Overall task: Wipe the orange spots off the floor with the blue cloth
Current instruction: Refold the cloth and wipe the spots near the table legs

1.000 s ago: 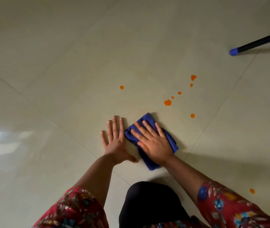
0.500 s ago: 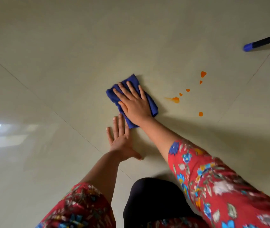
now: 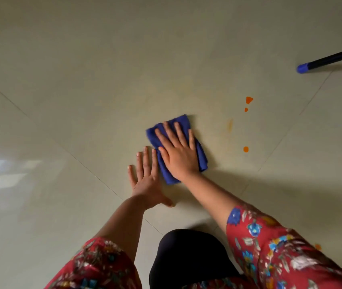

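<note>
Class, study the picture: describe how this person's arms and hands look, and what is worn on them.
The left hand and right hand are bare, with no gloves. Both forearms are uncovered. Higher up, the left sleeve and right sleeve are loose red fabric with a floral print, its blue, yellow and white flowers clearest on the right.

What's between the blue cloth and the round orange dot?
Nothing: the head view shows bare floor between blue cloth and round orange dot. A faint smear sits farther away.
</note>
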Demonstrator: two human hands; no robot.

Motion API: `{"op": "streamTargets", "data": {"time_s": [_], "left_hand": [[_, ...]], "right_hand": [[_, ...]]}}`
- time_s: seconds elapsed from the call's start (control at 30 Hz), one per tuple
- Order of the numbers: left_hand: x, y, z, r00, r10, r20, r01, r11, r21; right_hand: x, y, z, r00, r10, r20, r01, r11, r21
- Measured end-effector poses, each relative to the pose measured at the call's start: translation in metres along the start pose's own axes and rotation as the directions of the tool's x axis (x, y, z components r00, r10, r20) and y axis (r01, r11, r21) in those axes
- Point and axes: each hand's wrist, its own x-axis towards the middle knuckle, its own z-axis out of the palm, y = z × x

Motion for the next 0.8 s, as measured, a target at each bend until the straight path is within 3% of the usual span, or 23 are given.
{"op": "streamTargets", "data": {"time_s": [0.03, 0.1, 0.17, 0.23, 0.3, 0.33, 0.37, 0.43, 0.5, 0.53, 0.6, 0.7, 0.73, 0.8], "left_hand": [[0.0, 0.0, 0.0, 1.0, 0.003, -0.003, -0.003, 1.0, -0.004], [0.001, 0.0, 0.003, 1.0, 0.002, -0.013, -0.002, 1.0, -0.013], [0.002, -0.001, 0.005, 1.0, -0.005, -0.028, 0.005, 1.0, -0.018], [0.004, -0.002, 0.005, 1.0, 0.0, -0.031, 0.0, 1.0, -0.025], [0.004, -0.001, 0.006, 0.999, 0.011, -0.031, -0.012, 1.0, -0.025], [0.004, -0.001, 0.006, 1.0, 0.01, -0.028, -0.011, 1.0, -0.026], [0.003, -0.001, 0.006, 1.0, 0.001, -0.028, -0.002, 1.0, -0.03], [0.003, 0.0, 0.005, 0.999, -0.019, -0.043, 0.018, 1.0, -0.024], [0.003, 0.004, 0.003, 0.999, -0.021, -0.035, 0.021, 1.0, -0.006], [0.004, 0.003, 0.002, 0.999, -0.028, -0.042, 0.028, 1.0, -0.009], [-0.003, 0.01, -0.001, 0.997, -0.058, -0.058, 0.056, 0.998, -0.039], [0.0, 0.025, -0.011, 0.984, -0.069, -0.165, 0.05, 0.992, -0.113], [0.008, 0.037, -0.017, 0.982, -0.01, -0.187, -0.007, 0.996, -0.09], [0.025, 0.06, -0.024, 0.981, 0.096, -0.169, -0.103, 0.994, -0.032]], "right_hand": [[0.013, 0.003, -0.003, 0.992, -0.125, 0.013, 0.125, 0.992, 0.011], [0.041, 0.029, -0.013, 0.992, -0.126, 0.023, 0.127, 0.991, -0.034], [0.044, 0.068, -0.015, 0.988, 0.154, -0.028, -0.155, 0.987, -0.051], [0.011, 0.097, -0.012, 0.868, 0.477, -0.135, -0.48, 0.877, 0.008], [-0.037, 0.085, -0.005, 0.753, 0.624, -0.208, -0.63, 0.775, 0.044], [-0.058, 0.068, 0.001, 0.769, 0.607, -0.201, -0.613, 0.789, 0.038], [-0.07, 0.048, 0.005, 0.832, 0.529, -0.169, -0.531, 0.847, 0.037], [-0.065, 0.022, 0.006, 0.969, 0.23, -0.092, -0.23, 0.973, 0.011], [-0.037, 0.028, 0.002, 0.997, 0.055, -0.051, -0.055, 0.998, -0.001], [-0.022, 0.039, 0.0, 0.997, 0.071, -0.036, -0.072, 0.997, -0.006], [-0.014, 0.078, -0.006, 0.962, 0.273, -0.031, -0.274, 0.962, -0.015], [-0.05, 0.123, -0.007, 0.812, 0.57, -0.129, -0.568, 0.821, 0.055], [-0.066, 0.124, -0.006, 0.777, 0.611, -0.149, -0.609, 0.79, 0.063], [-0.095, 0.103, 0.001, 0.778, 0.607, -0.162, -0.612, 0.79, 0.022]]}}
